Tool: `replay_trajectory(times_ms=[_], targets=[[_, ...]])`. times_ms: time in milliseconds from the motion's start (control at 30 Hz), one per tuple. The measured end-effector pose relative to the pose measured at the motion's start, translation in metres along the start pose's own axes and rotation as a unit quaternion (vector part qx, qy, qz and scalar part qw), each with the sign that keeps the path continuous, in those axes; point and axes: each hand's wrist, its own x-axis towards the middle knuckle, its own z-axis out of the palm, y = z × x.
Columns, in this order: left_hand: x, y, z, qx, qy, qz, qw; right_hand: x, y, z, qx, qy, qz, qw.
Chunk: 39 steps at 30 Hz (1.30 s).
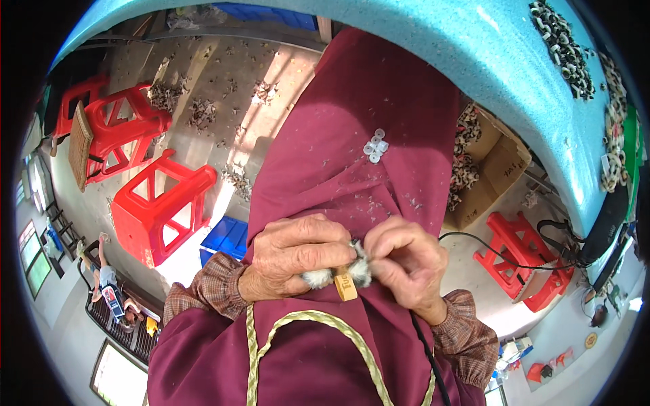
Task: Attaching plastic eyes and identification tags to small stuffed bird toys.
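Over my lap, my left hand (298,256) is closed round a small fluffy black-and-white piece (317,278), its fingers curled across the top. A tan label (346,287) with dark marks hangs from the piece toward me. Close against its right side, my right hand (407,265) has thumb and forefinger pinched together; whatever lies between those fingertips is too small to tell. Farther out on the maroon apron (352,101) lies a small cluster of clear white plastic rings or caps (374,146), with bits of lint scattered about.
A blue speckled table (467,40) curves across the far side, with piles of small black-and-white rings (563,54) on its right. An open cardboard box (497,162) holds fluffy pieces. Red stools (159,210) and a blue bin (225,240) stand left. Another person (115,298) is at far left.
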Motion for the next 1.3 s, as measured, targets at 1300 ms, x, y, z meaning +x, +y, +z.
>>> replay_trajectory(times_ms=[1300], targets=[[-0.008, 0.016, -0.007, 0.163, 0.021, 0.058, 0.985, 0.015, -0.005, 0.005, -0.108, -0.066, -0.169, 0.978]])
